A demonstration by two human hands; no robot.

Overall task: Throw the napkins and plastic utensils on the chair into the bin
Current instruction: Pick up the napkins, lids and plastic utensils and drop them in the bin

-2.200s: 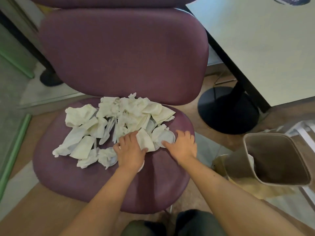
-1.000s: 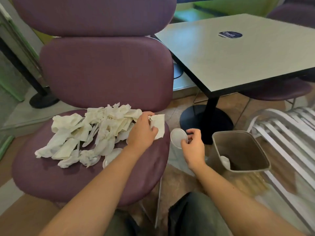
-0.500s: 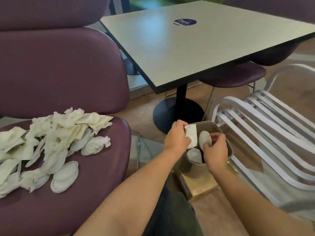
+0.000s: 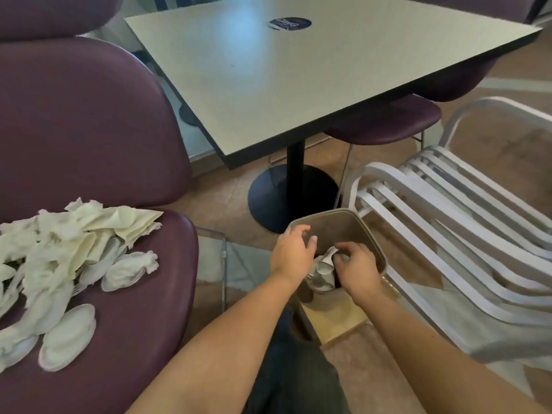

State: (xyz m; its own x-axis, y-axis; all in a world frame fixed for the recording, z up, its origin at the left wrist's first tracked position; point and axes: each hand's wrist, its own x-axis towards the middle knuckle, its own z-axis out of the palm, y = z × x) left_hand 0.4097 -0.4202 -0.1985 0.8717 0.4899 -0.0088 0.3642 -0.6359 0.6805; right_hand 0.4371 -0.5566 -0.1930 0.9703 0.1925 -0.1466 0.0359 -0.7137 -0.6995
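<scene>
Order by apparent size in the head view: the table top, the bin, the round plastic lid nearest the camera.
1. table top
2. bin
3. round plastic lid

The lid's nearness inflates it, yet it looks smallest.

Looks like a cafe or food court: pedestal table [image 4: 298,85] with round sticker [image 4: 289,23], padded maroon chairs [image 4: 83,130], white slatted chair [image 4: 448,234].

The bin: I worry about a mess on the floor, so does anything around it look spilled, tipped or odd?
Nothing looks spilled. The bin stands upright, crumpled napkins inside it, both hands over its mouth. Much litter remains on the purple chair.
</scene>
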